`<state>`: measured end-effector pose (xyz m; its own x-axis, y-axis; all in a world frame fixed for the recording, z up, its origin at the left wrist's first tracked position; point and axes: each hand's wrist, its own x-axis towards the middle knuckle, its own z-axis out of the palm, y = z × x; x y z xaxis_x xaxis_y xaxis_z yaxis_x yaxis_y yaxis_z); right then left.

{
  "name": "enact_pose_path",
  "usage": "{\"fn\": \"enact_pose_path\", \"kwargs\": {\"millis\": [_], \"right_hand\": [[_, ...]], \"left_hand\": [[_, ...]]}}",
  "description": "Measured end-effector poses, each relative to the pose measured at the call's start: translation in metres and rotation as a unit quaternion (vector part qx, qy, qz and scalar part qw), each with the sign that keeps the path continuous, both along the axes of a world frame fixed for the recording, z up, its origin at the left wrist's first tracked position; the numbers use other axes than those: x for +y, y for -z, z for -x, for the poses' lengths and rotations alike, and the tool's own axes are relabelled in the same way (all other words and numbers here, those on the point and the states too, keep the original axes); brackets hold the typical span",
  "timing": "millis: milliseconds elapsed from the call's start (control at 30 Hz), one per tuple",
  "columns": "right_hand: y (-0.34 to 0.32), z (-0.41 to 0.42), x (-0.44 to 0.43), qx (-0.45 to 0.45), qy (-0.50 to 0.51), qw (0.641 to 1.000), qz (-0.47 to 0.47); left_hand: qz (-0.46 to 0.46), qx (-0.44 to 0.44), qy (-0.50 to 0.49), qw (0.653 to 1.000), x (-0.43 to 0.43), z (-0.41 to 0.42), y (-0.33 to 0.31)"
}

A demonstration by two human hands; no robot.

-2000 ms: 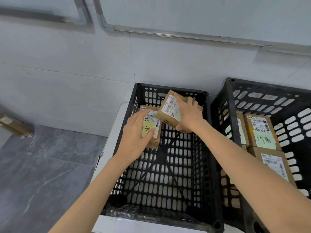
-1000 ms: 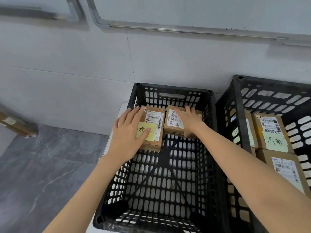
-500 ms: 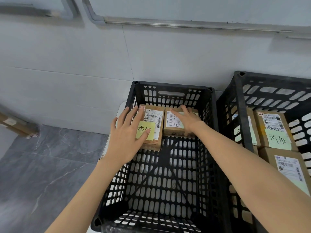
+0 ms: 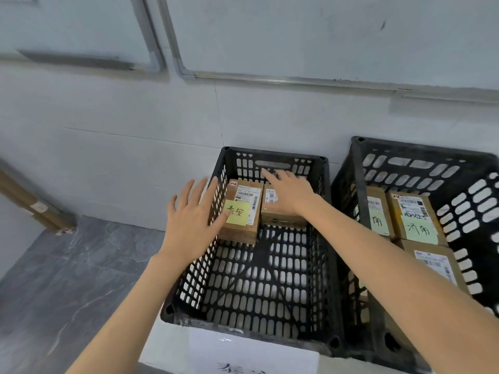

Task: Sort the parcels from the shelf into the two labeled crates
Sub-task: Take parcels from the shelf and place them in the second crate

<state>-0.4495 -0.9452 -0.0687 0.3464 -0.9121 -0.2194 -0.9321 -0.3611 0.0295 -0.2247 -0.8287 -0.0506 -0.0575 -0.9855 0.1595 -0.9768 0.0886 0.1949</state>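
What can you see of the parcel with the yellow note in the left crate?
The parcel is a small brown cardboard box lying flat in the far left corner of the black slotted crate, beside a second box. On top are a white barcode label, a small red sticker and a yellow note with handwritten characters. The left hand hovers open beside it; contact is unclear.

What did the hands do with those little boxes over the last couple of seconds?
The right hand set its tilted parcel flat beside the yellow-noted parcel in the left crate, then opened and is lifting off. The left hand let go of the yellow-noted parcel and drew back over the crate's left wall. The parcels in the right crate stayed put.
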Motion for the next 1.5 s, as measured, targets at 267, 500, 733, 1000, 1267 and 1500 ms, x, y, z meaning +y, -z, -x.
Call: {"fn": "enact_pose_path", "kwargs": {"millis": [267, 500, 733, 1000, 1267, 1500], "right_hand": [[-0.096, -0.013, 0.113, -0.114, -0.059, 0.987, 0.095], [-0.154, -0.026, 0.261, -0.150, -0.126, 0.971, 0.139], [-0.193, -0.056, 0.406, -0.172, -0.210, 0.952, 0.139], [-0.218, -0.148, 0.560, -0.264, -0.363, 0.890, 0.086], [-0.219, -0.246, 0.712, -0.277, -0.510, 0.813, 0.052], [-0.207, -0.330, 0.848, -0.286, -0.593, 0.753, 0.008]], "left_hand": [[0.044, -0.006, -0.077, 0.996, 0.101, -0.011, -0.058], [0.071, -0.004, -0.143, 0.987, 0.247, -0.008, -0.102], [0.089, 0.012, -0.223, 0.971, 0.417, -0.015, -0.131], [0.109, -0.005, -0.361, 0.926, 0.607, -0.050, -0.153], [0.097, 0.007, -0.514, 0.852, 0.795, -0.103, -0.157], [0.094, -0.017, -0.629, 0.772, 0.950, -0.148, -0.136]]}}
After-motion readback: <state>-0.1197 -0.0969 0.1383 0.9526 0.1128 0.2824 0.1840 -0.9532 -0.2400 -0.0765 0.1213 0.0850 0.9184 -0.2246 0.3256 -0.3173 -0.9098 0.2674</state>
